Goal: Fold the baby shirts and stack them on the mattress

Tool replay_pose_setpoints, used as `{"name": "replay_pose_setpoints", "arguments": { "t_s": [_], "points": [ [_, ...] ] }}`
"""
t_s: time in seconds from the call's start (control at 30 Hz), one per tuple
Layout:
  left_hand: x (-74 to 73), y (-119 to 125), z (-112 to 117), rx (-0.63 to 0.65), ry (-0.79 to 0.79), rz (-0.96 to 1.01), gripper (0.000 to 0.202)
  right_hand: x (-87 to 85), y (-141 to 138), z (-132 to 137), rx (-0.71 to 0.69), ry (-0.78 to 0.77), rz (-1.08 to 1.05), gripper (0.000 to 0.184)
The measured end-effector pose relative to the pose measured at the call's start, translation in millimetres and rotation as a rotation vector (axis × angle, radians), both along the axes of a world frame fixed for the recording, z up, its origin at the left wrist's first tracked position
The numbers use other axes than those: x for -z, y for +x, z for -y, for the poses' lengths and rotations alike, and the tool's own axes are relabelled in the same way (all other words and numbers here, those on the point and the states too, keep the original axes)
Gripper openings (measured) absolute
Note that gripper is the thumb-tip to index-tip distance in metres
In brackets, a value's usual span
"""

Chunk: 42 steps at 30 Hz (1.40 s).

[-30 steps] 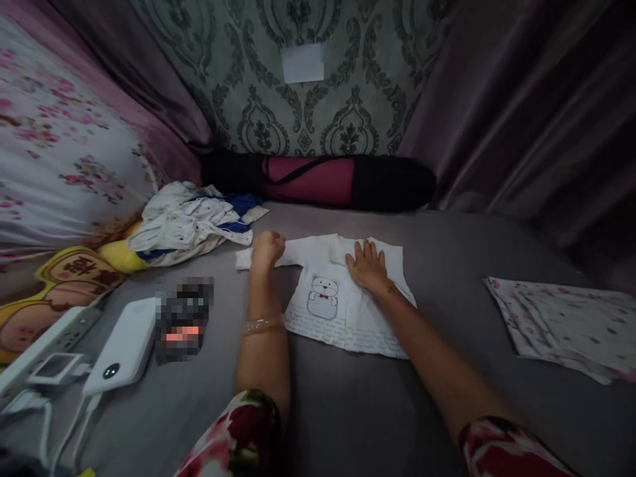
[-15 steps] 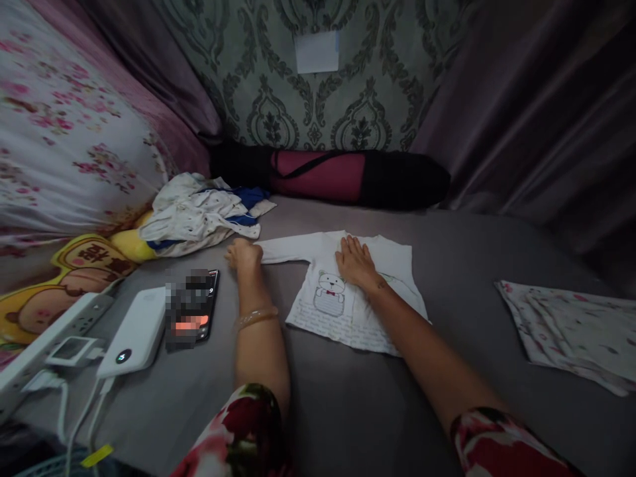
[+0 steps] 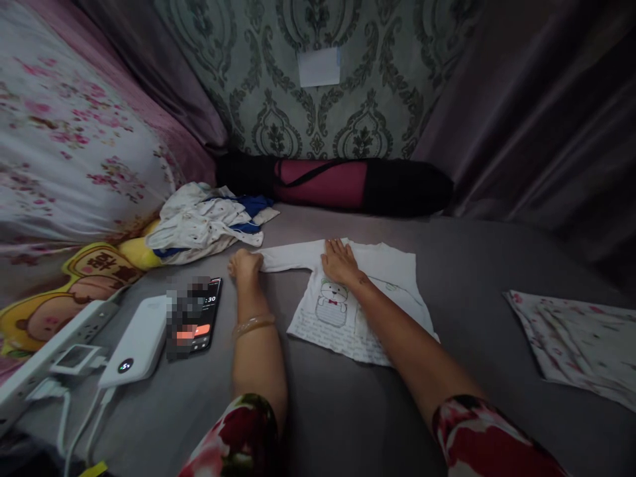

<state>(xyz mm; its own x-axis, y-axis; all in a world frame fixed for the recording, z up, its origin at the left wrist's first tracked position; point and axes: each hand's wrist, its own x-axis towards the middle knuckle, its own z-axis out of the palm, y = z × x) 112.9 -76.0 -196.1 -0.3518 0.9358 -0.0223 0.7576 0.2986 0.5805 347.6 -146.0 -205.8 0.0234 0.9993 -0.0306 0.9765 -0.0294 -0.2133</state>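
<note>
A small white baby shirt [image 3: 377,298] with a bear print lies flat on the grey bed cover [image 3: 348,411]. My left hand [image 3: 244,264] is closed on the end of the shirt's left sleeve, which is stretched out to the left. My right hand [image 3: 338,260] lies flat with fingers spread on the shirt's shoulder, just above the bear print. Both forearms reach forward from floral sleeves at the bottom of the view.
A heap of white and blue clothes [image 3: 209,222] lies to the far left. A phone [image 3: 196,318], a white power bank [image 3: 136,341] and a power strip [image 3: 54,341] sit at left. A folded floral cloth [image 3: 576,338] lies at right. A dark roll bag [image 3: 348,185] rests against the wall.
My left hand has pulled the sleeve out leftwards until it lies straight. My right hand has slid left across the shirt toward the shoulder.
</note>
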Motion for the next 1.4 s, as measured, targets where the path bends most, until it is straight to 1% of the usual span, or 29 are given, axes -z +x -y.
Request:
{"name": "replay_pose_setpoints", "arguments": {
  "t_s": [0.1, 0.27, 0.37, 0.47, 0.57, 0.63, 0.77, 0.83, 0.9, 0.97, 1.0, 1.03, 1.07, 1.1, 1.17, 1.23, 1.3, 1.33, 1.4],
  "points": [
    [-11.1, 0, 0, -0.143, 0.034, 0.039, 0.019, 4.6, -1, -1, 0.011, -0.009, -0.007, 0.062],
    [-37.0, 2, 0, -0.09, 0.306, 0.101, 0.021, 7.5, -4, -2, 0.04, -0.025, 0.023, 0.064],
    [-50.4, 12, 2, 0.007, 0.408, 0.175, 0.021, 8.0, -7, -3, 0.064, -0.022, 0.032, 0.065],
    [-64.6, 30, 8, 0.134, 0.453, 0.28, 0.02, 5.3, -10, -6, 0.073, -0.043, 0.029, 0.065],
    [-78.6, 51, 17, 0.234, 0.496, 0.335, 0.012, -2.0, -14, -9, 0.094, -0.084, 0.048, 0.065],
    [-85.4, 65, 23, 0.32, 0.518, 0.38, 0.007, -8.7, -17, -12, 0.109, -0.111, 0.072, 0.064],
    [-90.2, 92, 33, 0.502, 0.52, 0.476, 0.004, -22.5, -21, -17, 0.12, -0.158, 0.079, 0.063],
    [-89.0, 104, 36, 0.55, 0.514, 0.503, 0.006, -27.7, -19, -20, 0.118, -0.175, 0.066, 0.062],
    [-86.3, 114, 38, 0.567, 0.511, 0.524, 0.007, -30.9, -11, -21, 0.089, -0.181, 0.03, 0.061],
    [-82.4, 122, 37, 0.567, 0.507, 0.541, 0.007, -32.4, 4, -20, 0.013, -0.16, -0.075, 0.055],
    [-80.2, 125, 37, 0.568, 0.502, 0.548, 0.007, -32.7, 13, -19, -0.017, -0.131, -0.153, 0.051],
    [-77.8, 127, 36, 0.57, 0.495, 0.554, 0.006, -32.7, 22, -16, -0.02, -0.085, -0.239, 0.046],
    [-75.5, 130, 35, 0.574, 0.488, 0.558, 0.005, -32.6, 31, -12, 0.012, -0.025, -0.327, 0.041],
    [-73.2, 132, 35, 0.58, 0.48, 0.56, 0.005, -32.5, 40, -8, 0.074, 0.033, -0.418, 0.038],
    [-69.3, 138, 36, 0.589, 0.465, 0.553, 0.004, -32.1, 54, 5, 0.256, 0.098, -0.636, 0.037],
    [-66.9, 145, 39, 0.598, 0.454, 0.533, 0.004, -31.6, 65, 19, 0.414, 0.048, -0.932, 0.037],
    [-66.5, 154, 46, 0.649, 0.425, 0.527, 0.006, -30.7, 73, 33, 0.508, -0.045, -1.243, 0.037],
    [-66.8, 158, 49, 0.705, 0.389, 0.538, 0.009, -29.9, 76, 38, 0.533, -0.082, -1.374, 0.04],
    [-67.4, 164, 54, 0.849, 0.284, 0.581, 0.017, -28.3, 82, 46, 0.563, -0.133, -1.561, 0.052]
  ]
}}
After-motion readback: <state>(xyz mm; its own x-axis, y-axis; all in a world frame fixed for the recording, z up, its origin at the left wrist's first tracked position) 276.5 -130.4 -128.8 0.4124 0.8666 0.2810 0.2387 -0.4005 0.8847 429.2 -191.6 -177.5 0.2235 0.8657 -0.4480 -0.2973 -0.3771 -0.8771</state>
